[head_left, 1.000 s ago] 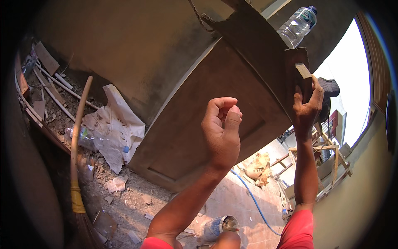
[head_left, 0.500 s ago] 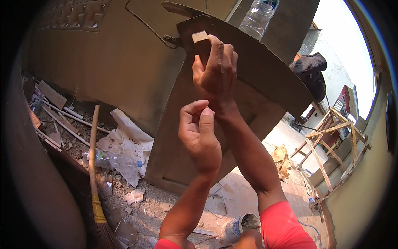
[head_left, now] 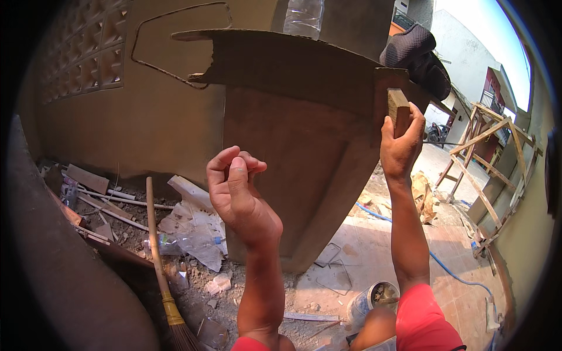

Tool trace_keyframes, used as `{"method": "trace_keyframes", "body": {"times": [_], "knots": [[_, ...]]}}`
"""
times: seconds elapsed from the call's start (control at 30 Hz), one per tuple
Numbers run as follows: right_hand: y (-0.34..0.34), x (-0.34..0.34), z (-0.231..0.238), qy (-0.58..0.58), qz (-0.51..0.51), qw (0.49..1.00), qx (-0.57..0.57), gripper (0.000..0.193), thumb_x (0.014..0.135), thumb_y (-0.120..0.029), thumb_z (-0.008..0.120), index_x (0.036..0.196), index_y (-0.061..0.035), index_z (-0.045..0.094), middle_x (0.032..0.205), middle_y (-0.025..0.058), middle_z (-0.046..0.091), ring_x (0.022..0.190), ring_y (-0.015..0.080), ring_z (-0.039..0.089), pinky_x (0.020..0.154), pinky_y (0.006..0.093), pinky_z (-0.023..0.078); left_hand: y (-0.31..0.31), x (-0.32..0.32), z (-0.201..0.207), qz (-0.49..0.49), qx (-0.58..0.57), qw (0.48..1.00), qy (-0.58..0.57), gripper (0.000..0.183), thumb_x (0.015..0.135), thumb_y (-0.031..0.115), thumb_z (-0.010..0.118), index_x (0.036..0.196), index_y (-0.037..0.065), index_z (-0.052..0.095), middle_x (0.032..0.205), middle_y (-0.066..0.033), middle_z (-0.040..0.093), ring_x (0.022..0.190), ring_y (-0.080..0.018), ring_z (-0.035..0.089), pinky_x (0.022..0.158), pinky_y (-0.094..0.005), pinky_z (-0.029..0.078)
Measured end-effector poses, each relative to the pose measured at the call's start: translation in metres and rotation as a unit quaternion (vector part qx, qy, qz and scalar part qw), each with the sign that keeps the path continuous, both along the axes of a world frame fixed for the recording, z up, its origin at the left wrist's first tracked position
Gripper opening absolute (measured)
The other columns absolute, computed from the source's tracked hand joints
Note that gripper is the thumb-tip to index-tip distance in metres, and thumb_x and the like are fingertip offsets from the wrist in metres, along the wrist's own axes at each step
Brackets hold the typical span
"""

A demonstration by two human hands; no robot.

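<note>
My right hand (head_left: 403, 143) grips the pale wooden handle of a plastering float (head_left: 390, 79). The float's flat brown board is against the right part of the curved slab edge (head_left: 287, 61) of a cement-rendered counter (head_left: 281, 146). How firmly it touches cannot be seen. My left hand (head_left: 246, 202) is raised in front of the counter's face, apart from it. Its fingers are loosely curled, the thumb up, and nothing shows in them.
A clear plastic bottle (head_left: 303, 17) and a dark mesh item (head_left: 410, 47) sit on the slab. A bent metal rod (head_left: 136, 44) juts left. Below are a broom (head_left: 153, 234), rubble, a bucket (head_left: 366, 301) and a blue hose (head_left: 453, 272). Wooden trestles (head_left: 468, 158) stand right.
My right hand has carried the float rightward and down along the slab edge. My left hand has moved left, away from the right wrist. The view has shifted too.
</note>
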State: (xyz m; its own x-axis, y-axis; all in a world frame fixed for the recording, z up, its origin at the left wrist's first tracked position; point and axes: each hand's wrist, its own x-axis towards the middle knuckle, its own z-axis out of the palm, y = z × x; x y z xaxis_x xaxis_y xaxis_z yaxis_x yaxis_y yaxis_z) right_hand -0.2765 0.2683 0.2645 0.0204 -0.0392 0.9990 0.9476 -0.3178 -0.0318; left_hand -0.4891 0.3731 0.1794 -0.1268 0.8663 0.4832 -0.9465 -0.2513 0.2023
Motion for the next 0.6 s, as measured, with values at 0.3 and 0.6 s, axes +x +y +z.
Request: {"method": "trace_keyframes", "body": {"times": [0.3,0.6], "knots": [[0.025,-0.027,-0.007,0.086,0.029,0.994,0.055,0.047,0.086,-0.015,0.069,0.123,0.0010,0.045,0.120,0.0211,0.055,0.113,0.0371,0.057,0.099,0.0448,0.045,-0.016,-0.002,0.009,0.016,0.015,1.000,0.007,0.015,0.095,0.007,0.053,0.109,0.002,0.056,0.086,-0.0067,0.060,0.081,-0.0148,0.058,0.080,-0.0302,0.048],[0.129,-0.114,0.009,-0.038,0.112,0.993,-0.031,0.048,0.077,-0.004,0.074,0.116,-0.0023,0.046,0.104,0.0197,0.054,0.098,0.0387,0.058,0.079,0.0459,0.052,-0.016,-0.014,0.009,0.052,0.013,0.998,0.010,0.017,0.096,0.008,0.051,0.111,0.002,0.056,0.086,-0.0071,0.059,0.081,-0.0158,0.057,0.082,-0.0314,0.047]]}}
